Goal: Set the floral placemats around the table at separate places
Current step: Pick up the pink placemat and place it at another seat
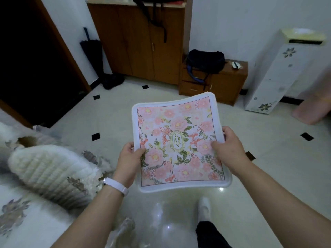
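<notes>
A pink floral placemat [179, 122] with a white border and a "GARDEN" oval in its middle is held flat in the air above the tiled floor. My left hand [129, 159] pinches its left edge, thumb on top. My right hand [228, 149] grips its right edge the same way. A white band sits on my left wrist. I cannot tell whether more than one mat is in the hold. No table top shows clearly in this view.
A white quilted cushion [46, 172] lies on a floral-covered surface at the left. Ahead stand a wooden cabinet [139, 42], a low wooden drawer unit [215, 85] with a dark bag, and a white floral unit [279, 74]. A dark doorway [32, 59] opens at the left.
</notes>
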`<state>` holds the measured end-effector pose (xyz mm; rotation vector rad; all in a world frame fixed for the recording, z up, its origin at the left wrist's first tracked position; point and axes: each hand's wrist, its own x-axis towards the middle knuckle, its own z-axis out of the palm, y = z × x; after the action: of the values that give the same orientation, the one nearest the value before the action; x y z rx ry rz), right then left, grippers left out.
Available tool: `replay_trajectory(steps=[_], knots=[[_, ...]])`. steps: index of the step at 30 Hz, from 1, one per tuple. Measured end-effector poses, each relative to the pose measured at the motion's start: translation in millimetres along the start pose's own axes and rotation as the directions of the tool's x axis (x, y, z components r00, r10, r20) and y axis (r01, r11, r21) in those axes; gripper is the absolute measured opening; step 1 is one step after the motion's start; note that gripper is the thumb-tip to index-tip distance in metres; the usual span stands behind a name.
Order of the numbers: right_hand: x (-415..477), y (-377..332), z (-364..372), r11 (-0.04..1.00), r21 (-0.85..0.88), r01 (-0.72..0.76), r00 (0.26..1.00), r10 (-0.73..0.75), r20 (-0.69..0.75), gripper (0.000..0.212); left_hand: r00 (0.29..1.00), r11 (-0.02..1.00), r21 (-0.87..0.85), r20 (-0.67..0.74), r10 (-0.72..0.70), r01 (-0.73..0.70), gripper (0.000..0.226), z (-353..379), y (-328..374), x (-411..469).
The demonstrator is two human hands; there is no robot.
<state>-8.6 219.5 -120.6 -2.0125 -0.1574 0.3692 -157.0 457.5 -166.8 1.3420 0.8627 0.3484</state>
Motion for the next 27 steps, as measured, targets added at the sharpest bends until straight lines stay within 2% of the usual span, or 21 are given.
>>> replay_trajectory(steps=[8,12,16,20,27], knots=[[155.3,-33.8,51.6,0.997,0.019,0.076,0.972,-0.078,0.222,0.026,0.967,1.0,-0.007,-0.252,-0.02,0.019,0.013,12.4,29.3,101.0],[227.7,-58.2,64.8,0.994,0.008,0.108,0.944,-0.105,0.312,0.027,0.932,0.997,-0.048,-0.356,-0.067,0.053,0.009,29.8,53.4,145.7],[286.4,-89.8,94.8,0.987,-0.011,0.159,0.895,-0.139,0.424,0.026,0.877,0.995,-0.099,-0.477,-0.066,0.021,0.012,26.0,76.3,172.9],[301.0,-122.6,147.2,0.976,0.005,0.218,0.803,-0.183,0.568,0.024,0.793,0.991,-0.131,-0.602,-0.088,0.011,0.012,-7.4,87.0,167.9],[284.9,-190.5,269.7,0.952,0.069,0.297,0.592,-0.24,0.769,0.027,0.588,0.997,-0.08,-0.807,-0.052,-0.021,0.006,-99.6,96.6,146.4]])
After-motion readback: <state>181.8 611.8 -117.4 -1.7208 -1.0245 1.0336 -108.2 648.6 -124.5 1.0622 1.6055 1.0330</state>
